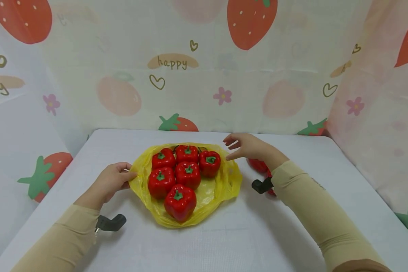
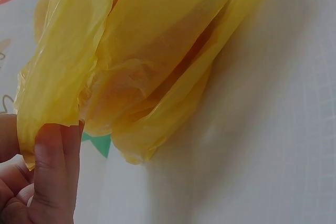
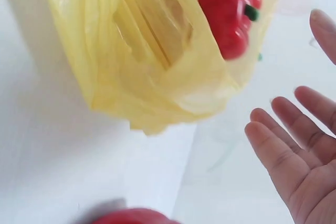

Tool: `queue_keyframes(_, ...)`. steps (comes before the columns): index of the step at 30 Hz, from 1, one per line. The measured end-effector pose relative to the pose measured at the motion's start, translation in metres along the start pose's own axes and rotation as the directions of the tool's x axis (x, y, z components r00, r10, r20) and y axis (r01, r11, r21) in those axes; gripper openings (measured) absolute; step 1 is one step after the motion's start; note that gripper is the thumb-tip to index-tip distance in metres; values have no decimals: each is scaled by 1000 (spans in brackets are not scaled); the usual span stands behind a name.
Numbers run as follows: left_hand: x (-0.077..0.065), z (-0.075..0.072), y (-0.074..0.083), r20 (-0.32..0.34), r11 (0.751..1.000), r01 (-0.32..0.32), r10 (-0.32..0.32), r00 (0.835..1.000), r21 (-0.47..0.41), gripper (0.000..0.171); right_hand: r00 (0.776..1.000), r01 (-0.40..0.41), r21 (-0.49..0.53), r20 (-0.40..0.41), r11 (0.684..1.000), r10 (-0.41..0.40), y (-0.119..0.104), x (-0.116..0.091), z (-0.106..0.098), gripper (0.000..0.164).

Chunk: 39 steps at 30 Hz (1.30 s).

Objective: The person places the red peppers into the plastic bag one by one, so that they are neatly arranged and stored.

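In the head view a yellow plastic bag (image 1: 205, 194) lies spread on the table with its mouth open upward. Several red bell peppers (image 1: 188, 175) with green stems sit inside it. My left hand (image 1: 112, 181) pinches the bag's left edge; the left wrist view shows thumb and fingers on the thin yellow plastic (image 2: 58, 87). Just above the bag's right edge hovers my right hand (image 1: 246, 146), its fingers extended and holding nothing. The right wrist view shows those spread fingers (image 3: 283, 166) apart from the bag (image 3: 157, 77).
More red peppers (image 1: 257, 165) lie on the white table (image 1: 204, 249) right of the bag, partly hidden by the right forearm. A dark wrist-camera mount (image 1: 111, 223) hangs under each sleeve. Strawberry-printed curtains (image 1: 197, 98) enclose the back and sides.
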<state>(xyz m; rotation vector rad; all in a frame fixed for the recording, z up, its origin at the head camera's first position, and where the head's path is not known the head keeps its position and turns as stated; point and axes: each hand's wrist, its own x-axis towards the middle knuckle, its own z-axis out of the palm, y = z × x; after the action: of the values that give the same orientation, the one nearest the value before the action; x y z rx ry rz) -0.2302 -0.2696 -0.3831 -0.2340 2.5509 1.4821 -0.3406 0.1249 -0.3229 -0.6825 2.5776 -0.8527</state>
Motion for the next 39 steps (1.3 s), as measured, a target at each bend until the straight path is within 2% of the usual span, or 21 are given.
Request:
queue_keyframes(8,0,0,-1,2,1000,-4,4,1000,-6,29,997,-53,29,-55,998,55,15,-28,-23,58)
queue_keyframes(15,0,0,2,5,1000,2,-2,1000,-3,30,990,-102,5,-99,995,102,41,-52,-37,57)
queue_keyframes(22,0,0,2,4,1000,8,-8,1000,0,31,981,-149,40,-117,988,153,67,-81,-43,57)
queue_keyframes(28,1,1,2,0,1000,8,-8,1000,-7,30,978,-165,67,-122,984,172,94,-97,-43,59)
queue_keyframes(33,0,1,1,-1,1000,-1,1,1000,-13,28,965,-236,125,-88,964,248,113,-105,-40,64)
queue_keyframes(39,0,0,1,2,1000,-4,4,1000,-15,28,953,-297,262,23,918,301,130,-111,-32,69)
